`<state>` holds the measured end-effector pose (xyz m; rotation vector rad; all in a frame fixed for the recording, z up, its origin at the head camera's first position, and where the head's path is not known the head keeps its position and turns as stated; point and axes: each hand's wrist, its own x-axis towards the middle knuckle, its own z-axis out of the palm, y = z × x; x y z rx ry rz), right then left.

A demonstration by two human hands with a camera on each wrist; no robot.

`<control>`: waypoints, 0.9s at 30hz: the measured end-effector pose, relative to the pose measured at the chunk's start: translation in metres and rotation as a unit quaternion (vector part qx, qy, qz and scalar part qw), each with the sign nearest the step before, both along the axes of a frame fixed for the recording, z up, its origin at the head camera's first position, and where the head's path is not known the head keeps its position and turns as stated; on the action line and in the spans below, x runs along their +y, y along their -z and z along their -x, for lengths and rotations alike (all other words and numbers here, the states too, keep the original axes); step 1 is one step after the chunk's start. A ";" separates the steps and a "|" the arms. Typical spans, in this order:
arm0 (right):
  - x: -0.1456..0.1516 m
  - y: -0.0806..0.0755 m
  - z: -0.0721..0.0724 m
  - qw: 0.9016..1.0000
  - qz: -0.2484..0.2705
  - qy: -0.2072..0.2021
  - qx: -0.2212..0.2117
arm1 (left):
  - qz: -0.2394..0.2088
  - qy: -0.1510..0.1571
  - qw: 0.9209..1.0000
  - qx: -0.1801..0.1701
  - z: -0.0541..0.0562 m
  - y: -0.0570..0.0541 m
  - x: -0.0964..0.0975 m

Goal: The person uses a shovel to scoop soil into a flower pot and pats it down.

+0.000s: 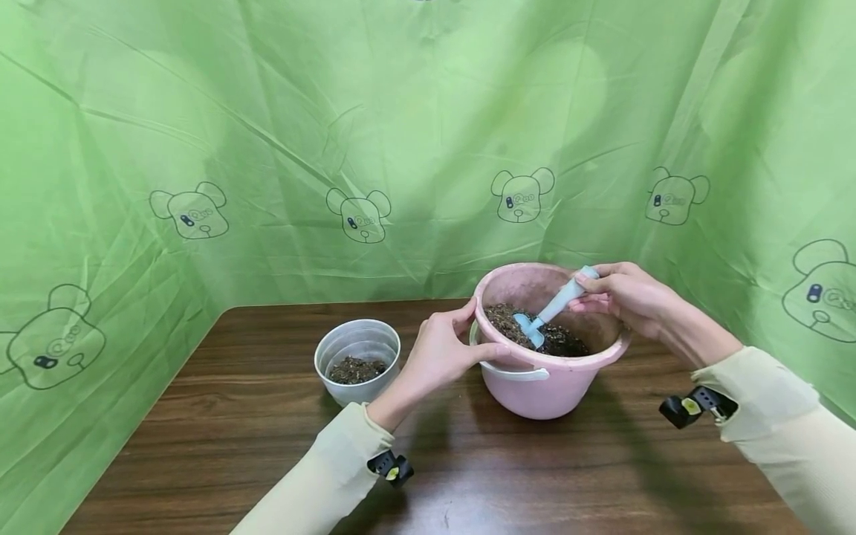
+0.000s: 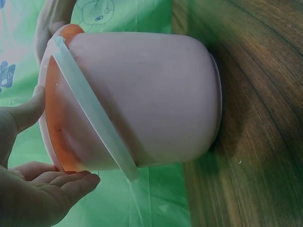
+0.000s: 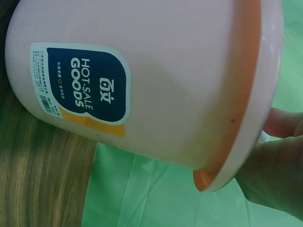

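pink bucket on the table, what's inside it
Inside the bucket is dark soil, with the lower end of a light blue hand tool held by the right hand. Anything beneath the soil's surface is covered and cannot be seen.

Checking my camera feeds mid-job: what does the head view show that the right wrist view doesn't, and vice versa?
Head view only: the left hand, the grey pot, the soil inside the bucket, and the blue trowel's blade in that soil.

Right wrist view only: the label on the bucket's side, reading "HOT-SALE GOODS".

Both: the pink bucket, the right hand, the wooden table and the green cloth.
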<state>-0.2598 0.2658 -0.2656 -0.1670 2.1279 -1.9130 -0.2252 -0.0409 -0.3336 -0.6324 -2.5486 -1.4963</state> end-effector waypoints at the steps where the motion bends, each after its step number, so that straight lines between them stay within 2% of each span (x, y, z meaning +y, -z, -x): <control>1: 0.001 0.000 0.000 1.000 0.001 0.001 -0.001 | -0.001 0.001 1.000 0.000 0.000 0.000 0.000; 13: 0.023 -0.007 -0.002 0.997 0.071 0.013 -0.024 | -0.004 0.005 1.000 0.002 -0.001 0.000 0.000; 27: 0.041 -0.001 -0.004 0.989 0.141 0.019 -0.031 | -0.003 0.005 1.000 0.004 0.000 0.000 0.000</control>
